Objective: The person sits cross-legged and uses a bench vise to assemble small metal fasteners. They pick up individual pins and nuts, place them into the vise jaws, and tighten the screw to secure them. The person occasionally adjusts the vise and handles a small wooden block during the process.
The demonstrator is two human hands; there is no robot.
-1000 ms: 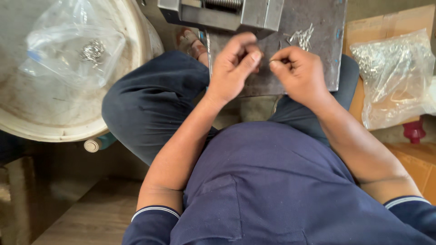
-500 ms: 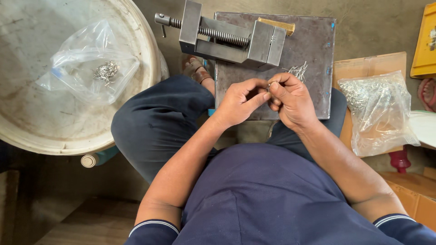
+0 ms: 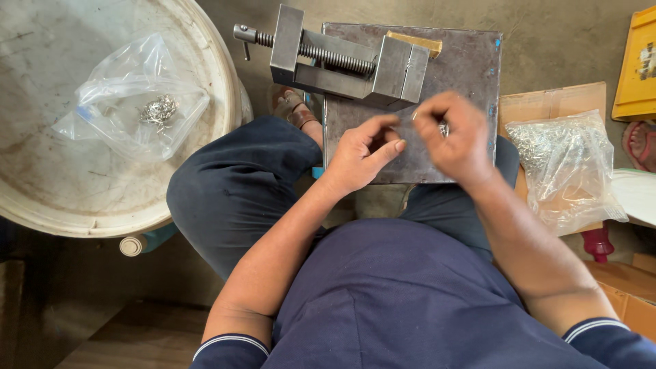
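A large round white tub lid [image 3: 41, 198] lies well to the left of the dark steel plate [image 3: 471, 61], and on it rests a clear plastic bag [image 3: 116, 113] holding a small clump of shiny metal bits [image 3: 158, 109]. The steel plate sits on the floor between the person's knees and serves as the work surface. On the plate's far left part stands a grey machine vise [image 3: 342, 58], its screw pointing away to the left. To the right of the plate, on a piece of brown cardboard [image 3: 547, 102], lies a second clear bag [image 3: 564, 164] filled with many small metal pieces. Further right of the plate are the edge of a yellow tray [image 3: 635, 65] and a red bottle cap [image 3: 598, 242].

Over the near half of the plate, both hands hover close together. The left hand [image 3: 362, 154] is loosely curled, thumb stretched towards the other hand, and whether it holds anything cannot be told. The right hand [image 3: 458, 140] is blurred, fingers bent together as if pinching; a small shiny metal piece [image 3: 444, 128] glints just beside its fingers, above the plate.
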